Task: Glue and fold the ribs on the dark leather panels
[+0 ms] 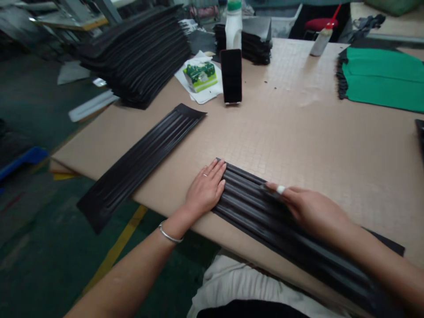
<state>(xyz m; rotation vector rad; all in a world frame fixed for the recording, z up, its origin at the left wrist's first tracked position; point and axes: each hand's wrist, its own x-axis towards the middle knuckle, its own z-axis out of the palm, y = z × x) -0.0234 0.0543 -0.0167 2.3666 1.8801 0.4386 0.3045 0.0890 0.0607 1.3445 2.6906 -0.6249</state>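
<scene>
The table [314,132], covered in tan sheeting, fills most of the view. At its far left corner stands a tall stack of black ribbed strips [139,53], and at the right edge lies a pile of green sheets [384,77] on black ones.

A ribbed black strip [265,212] lies flat along the near edge of the table, directly in front of the person. Its long axis runs diagonally from upper left to lower right; one end points toward the table's middle, beside the left fingertips, and the other runs off under the right forearm at the lower right. The ribs run lengthwise.

A second black strip [142,161] lies well apart to the left, its long axis slanting from upper right to lower left, with its lower end hanging over the table edge.

The left hand [206,189] lies palm down, fingers together and flat, on the near strip's upper-left end, pressing rather than gripping. The right hand [311,210] rests flat farther along the same strip, fingers extended, one fingertip wrapped in white tape.

Beyond, a dark phone [231,76] stands upright, with a green packet [200,76] on white paper just left of it. A white bottle [233,26] stands behind the phone, and a squeeze bottle with a red nozzle [322,37] farther right. Nothing lies between the hands and the strip.
</scene>
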